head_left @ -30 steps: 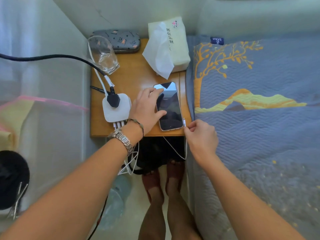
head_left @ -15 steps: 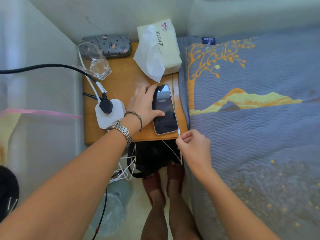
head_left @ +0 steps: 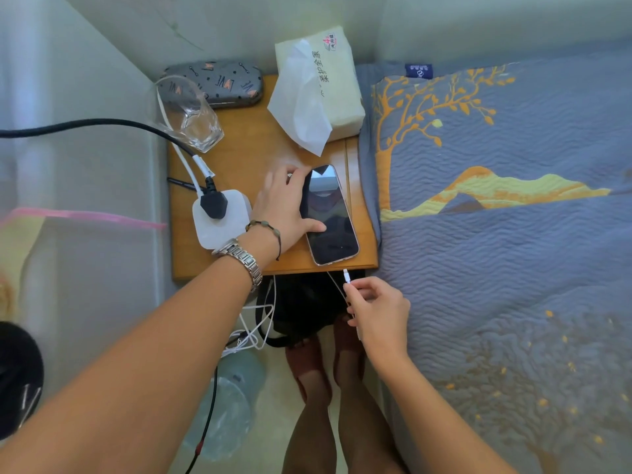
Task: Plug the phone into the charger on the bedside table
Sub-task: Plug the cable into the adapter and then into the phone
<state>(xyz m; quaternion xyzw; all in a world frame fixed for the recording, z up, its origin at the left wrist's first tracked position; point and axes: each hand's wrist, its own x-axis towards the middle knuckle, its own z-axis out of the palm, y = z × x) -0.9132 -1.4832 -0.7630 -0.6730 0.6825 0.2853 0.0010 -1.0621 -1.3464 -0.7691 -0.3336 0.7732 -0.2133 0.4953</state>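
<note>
the phone [head_left: 329, 215] lies face up on the wooden tabletop [head_left: 253, 155], screen dark, its lower end close to the near edge. the left hand [head_left: 285, 208] rests on it from the left side, fingers spread wide, the thumb pressed flat on the glass and the fingertips curled over the top left corner, steadying it rather than lifting it. just below the phone's lower end, off the tabletop edge, the right hand [head_left: 374, 307] pinches the white charging cable [head_left: 337, 290] between thumb and forefinger, the small connector [head_left: 346, 274] pointing up toward the phone but apart from it. the cable loops down behind that hand. beside the left wrist, touching nothing of the phone, sits the white charger block [head_left: 219, 220] with a black plug [head_left: 213, 203] in its top and white leads hanging from its near side. beyond the left hand's fingertips stand a clear glass [head_left: 191, 114], a patterned grey case [head_left: 219, 83] and a tissue pack [head_left: 318, 90]. to the right of the right hand spreads the bed's blue quilt [head_left: 506, 234]. a metal watch [head_left: 242, 260] and a bead bracelet [head_left: 266, 229] circle the left wrist.
</note>
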